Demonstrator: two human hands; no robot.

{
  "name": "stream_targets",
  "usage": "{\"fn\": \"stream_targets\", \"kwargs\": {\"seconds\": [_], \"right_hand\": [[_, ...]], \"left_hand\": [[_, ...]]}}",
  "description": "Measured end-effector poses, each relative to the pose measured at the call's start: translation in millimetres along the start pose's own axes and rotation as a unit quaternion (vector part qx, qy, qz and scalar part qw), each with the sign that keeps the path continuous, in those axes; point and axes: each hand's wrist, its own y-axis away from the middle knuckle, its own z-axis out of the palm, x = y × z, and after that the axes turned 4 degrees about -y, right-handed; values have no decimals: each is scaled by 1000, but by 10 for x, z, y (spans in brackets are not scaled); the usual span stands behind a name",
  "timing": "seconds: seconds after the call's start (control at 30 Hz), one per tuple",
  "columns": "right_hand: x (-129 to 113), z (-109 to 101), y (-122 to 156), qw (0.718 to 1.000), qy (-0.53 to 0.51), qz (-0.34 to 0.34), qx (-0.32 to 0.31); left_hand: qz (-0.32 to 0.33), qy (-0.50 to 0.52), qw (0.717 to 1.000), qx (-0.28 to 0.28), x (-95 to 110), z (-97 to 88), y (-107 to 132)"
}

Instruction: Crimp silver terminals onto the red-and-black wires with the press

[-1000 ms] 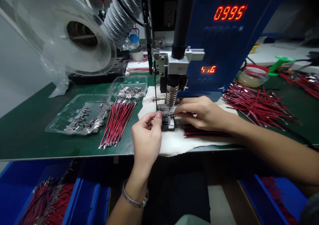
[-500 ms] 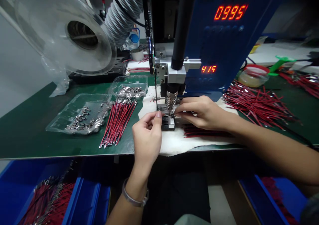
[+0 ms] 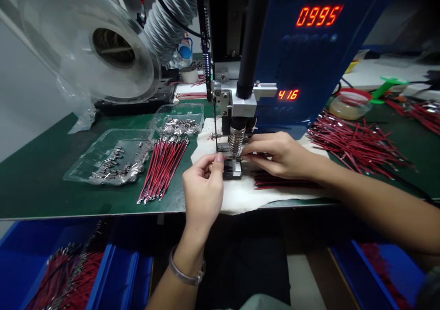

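Head view: left hand (image 3: 203,184) and right hand (image 3: 283,154) pinch narrowly at a fixture (image 3: 236,168) near the table's (image 3: 37,195) front edge; what they hold, I can't tell. The capped wire bundle (image 3: 162,170) looks done; red wires (image 3: 271,182) beneath the right likely remain.

Single head view: looks forward and down from front of green bench (image 3: 41,186), near, facing blue machine (image 3: 292,65).
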Motion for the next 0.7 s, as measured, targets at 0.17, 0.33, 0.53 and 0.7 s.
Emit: {"fn": "stream_targets", "kwargs": {"seconds": [0.17, 0.33, 0.53, 0.7], "right_hand": [[2, -5, -7, 1000, 6, -3, 2], [-2, -4, -1, 1000, 7, -14, 8], [2, 4, -7, 1000, 14, -10, 4], [-13, -2, -6, 1000, 18, -17, 8]], "left_hand": [[-2, 2, 1000, -1, 6, -6, 13], [-6, 3, 1000, 5, 6, -11, 17], [5, -4, 1000, 7, -9, -7, 9], [2, -7, 1000, 7, -6, -8, 14]]}}
